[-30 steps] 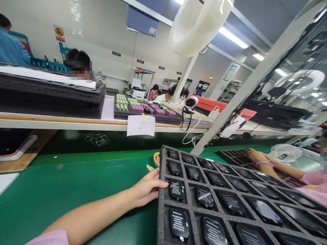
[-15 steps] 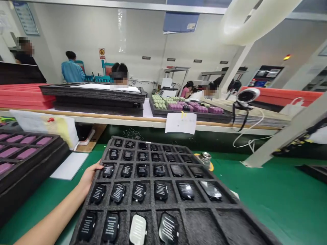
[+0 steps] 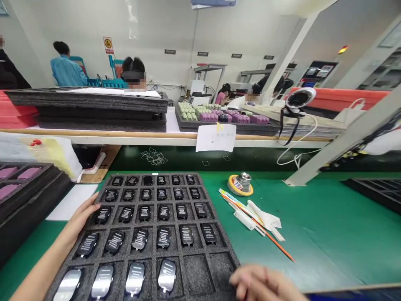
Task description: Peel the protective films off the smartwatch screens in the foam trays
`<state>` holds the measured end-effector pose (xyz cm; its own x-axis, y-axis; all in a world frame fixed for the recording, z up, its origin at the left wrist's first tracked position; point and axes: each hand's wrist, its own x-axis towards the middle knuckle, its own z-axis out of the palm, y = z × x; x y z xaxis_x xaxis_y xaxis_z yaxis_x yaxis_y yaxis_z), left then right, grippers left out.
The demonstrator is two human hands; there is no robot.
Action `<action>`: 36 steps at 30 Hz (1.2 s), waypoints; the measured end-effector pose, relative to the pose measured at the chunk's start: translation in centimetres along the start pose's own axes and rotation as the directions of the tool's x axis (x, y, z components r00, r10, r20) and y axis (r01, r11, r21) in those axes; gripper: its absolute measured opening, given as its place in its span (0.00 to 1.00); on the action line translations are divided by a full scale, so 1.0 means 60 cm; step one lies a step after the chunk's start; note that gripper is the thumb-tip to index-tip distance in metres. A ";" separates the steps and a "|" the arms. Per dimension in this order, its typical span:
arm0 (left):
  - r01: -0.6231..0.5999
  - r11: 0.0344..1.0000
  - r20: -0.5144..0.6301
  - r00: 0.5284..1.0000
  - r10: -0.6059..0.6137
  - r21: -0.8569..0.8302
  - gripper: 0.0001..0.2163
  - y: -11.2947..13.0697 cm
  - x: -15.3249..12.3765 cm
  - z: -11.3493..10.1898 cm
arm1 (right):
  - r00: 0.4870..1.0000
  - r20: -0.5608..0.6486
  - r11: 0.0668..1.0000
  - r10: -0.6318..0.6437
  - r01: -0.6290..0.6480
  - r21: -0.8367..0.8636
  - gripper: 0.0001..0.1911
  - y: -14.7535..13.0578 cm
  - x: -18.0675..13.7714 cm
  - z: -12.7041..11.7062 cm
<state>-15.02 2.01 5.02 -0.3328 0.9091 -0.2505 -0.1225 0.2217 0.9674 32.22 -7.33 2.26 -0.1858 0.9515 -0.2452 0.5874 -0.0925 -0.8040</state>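
Moved: right hand (image 3: 265,284) brought into view, just beside foam tray (image 3: 221,221)
Left grip: left hand (image 3: 82,219) open against tray's edge
Right grip: cannot be told

Factory assembly workshop: long benches covered in green mat (image 3: 313,234), white walls, and a wall-mounted safety sign (image 3: 108,45). Black foam tray (image 3: 197,267) of small dark devices on the bench, more foam trays (image 3: 84,104) stacked on a white shelf, and a worker in a blue smock (image 3: 67,71) standing beyond, with others seated at further stations.
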 end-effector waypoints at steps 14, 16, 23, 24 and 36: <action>-0.080 0.852 0.052 0.997 0.062 0.517 0.29 -0.032 0.057 -0.056 | 0.790 -0.490 0.575 0.369 -0.608 -0.547 0.14 0.029 0.113 -0.167; -0.048 0.804 0.029 0.999 0.038 0.593 0.33 -0.044 0.082 -0.078 | 0.769 -0.499 0.553 0.400 -0.636 -0.537 0.12 0.038 0.097 -0.165; -0.146 0.690 0.111 0.989 0.096 0.709 0.31 -0.050 0.099 -0.079 | 0.768 -0.565 0.728 0.303 -0.569 -0.382 0.10 0.046 0.077 -0.164; -0.146 0.639 0.075 0.988 0.137 0.755 0.30 -0.037 0.090 -0.062 | 0.775 -0.573 0.781 0.267 -0.522 -0.342 0.09 0.041 0.079 -0.166; -0.881 0.244 0.859 0.458 0.231 0.404 0.14 0.025 0.094 0.321 | 0.891 -0.453 0.875 -0.012 0.228 0.426 0.17 -0.050 0.388 -0.020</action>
<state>0.96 14.25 5.82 0.6222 0.7701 0.1410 0.6415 -0.6047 0.4720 27.09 15.43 -0.39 0.1841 0.9822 0.0364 0.1363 0.0112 -0.9906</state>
